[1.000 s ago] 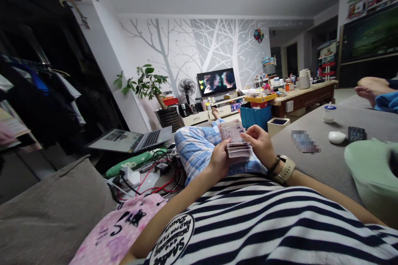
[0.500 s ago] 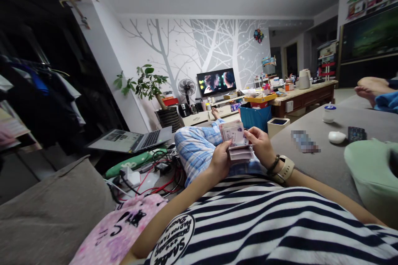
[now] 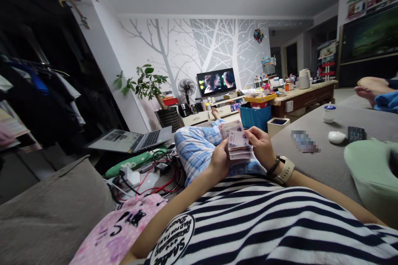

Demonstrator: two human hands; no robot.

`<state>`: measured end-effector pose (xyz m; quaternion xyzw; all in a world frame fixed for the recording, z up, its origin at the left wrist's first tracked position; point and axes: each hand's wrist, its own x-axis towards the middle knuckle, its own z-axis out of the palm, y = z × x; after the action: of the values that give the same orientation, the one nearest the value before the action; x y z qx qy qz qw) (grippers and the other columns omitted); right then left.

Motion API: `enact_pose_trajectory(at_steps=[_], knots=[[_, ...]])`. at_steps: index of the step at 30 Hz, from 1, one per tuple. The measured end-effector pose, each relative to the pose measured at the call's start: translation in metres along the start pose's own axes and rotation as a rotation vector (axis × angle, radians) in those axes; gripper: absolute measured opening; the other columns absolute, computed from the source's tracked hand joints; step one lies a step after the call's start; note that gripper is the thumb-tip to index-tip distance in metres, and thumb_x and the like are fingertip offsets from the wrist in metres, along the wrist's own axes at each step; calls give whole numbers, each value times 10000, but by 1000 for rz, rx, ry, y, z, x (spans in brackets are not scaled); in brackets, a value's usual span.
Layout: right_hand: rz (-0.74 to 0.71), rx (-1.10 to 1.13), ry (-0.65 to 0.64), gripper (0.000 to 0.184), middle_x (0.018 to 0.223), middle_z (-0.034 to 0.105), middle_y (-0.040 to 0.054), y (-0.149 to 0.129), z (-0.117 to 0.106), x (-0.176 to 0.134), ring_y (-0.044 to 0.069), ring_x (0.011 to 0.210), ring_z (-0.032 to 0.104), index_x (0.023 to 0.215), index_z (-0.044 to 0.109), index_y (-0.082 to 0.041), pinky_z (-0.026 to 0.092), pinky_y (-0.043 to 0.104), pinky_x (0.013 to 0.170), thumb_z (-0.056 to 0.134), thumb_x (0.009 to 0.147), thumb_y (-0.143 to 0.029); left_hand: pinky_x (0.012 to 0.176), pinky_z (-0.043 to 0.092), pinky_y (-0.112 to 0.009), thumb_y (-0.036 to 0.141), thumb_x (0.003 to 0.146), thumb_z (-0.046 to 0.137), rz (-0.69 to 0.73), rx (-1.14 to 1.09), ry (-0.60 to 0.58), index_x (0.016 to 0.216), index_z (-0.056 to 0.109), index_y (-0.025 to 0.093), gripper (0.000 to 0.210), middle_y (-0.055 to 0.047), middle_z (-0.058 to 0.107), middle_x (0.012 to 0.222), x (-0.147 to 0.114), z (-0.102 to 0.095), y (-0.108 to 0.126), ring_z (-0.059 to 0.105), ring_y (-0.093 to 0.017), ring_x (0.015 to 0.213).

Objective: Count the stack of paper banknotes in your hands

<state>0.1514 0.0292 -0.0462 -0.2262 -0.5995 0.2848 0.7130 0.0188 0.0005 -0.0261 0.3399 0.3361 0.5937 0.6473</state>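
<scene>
Left fingers clasping banknotes, right fingers pinching

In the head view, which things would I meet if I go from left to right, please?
Hanging clothes, open laptop, fan, left hand, banknotes, right hand, pale-strapped wristwatch, white computer mouse, light-green cushion.
</scene>
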Motion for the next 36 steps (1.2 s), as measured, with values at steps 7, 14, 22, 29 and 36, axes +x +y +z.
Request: enact_pose_trajectory(at_steps=[7,14,22,29,36], knots=[[15,17,-6,450,593,443,-31,-3,-1,-1,148,593,380,611,496,-232,355,303,594,663,843,-579,771,627,-375,250,1018,414,11,34,-19,1171,709,83,372,-104,786,833,-3,4,1,771,-249,768],[0,15,-5,464,591,457,-27,-6,-1,-1,147,594,387,598,485,-232,369,300,592,664,842,-584,765,626,-364,251,996,466,12,10,-13,1150,720,81,342,-119,792,892,-3,2,1,769,-248,782],[-8,14,-12,448,592,478,-24,-9,0,-2,149,587,401,620,519,-233,370,302,581,662,845,-593,781,623,-365,218,1006,396,28,57,6,1096,735,81,376,-120,790,892,-6,3,4,765,-240,791],[-15,35,-21,445,591,473,-28,-10,-1,-2,145,585,391,615,527,-231,367,308,593,683,835,-585,788,622,-358,216,1008,390,42,88,9,1066,745,81,385,-124,793,879,-8,5,5,768,-244,818],[-20,29,-42,500,558,534,-6,-10,-3,-3,155,569,446,604,562,-229,378,319,596,606,899,-630,743,618,-343,254,1022,413,47,78,16,1118,736,65,387,-107,784,796,-7,5,4,756,-237,725]])
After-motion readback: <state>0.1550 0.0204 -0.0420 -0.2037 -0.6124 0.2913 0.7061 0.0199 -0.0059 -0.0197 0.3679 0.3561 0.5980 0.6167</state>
